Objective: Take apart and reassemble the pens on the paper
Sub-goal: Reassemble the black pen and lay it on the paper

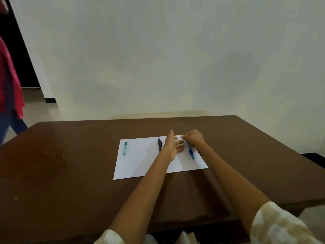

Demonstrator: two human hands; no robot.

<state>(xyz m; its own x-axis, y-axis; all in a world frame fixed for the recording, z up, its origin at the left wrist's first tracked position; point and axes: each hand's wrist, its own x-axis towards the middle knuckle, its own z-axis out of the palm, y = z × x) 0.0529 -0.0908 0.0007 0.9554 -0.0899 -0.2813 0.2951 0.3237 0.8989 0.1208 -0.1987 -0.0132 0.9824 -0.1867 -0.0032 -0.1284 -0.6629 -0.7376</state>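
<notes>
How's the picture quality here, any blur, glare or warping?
Head view: dim, soft light; the table edges bow from the wide lens; a dull sheen on its left; the left hand and blue pen look slightly soft; faint shadows on the paper.

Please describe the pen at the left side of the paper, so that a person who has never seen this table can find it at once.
On the brown table lies one white sheet of paper. Near its far left corner, apart from both hands, lies the teal pen, pointing away from the person. It is short and green-blue, while the black pen and the blue pen lie beside the hands.
</notes>
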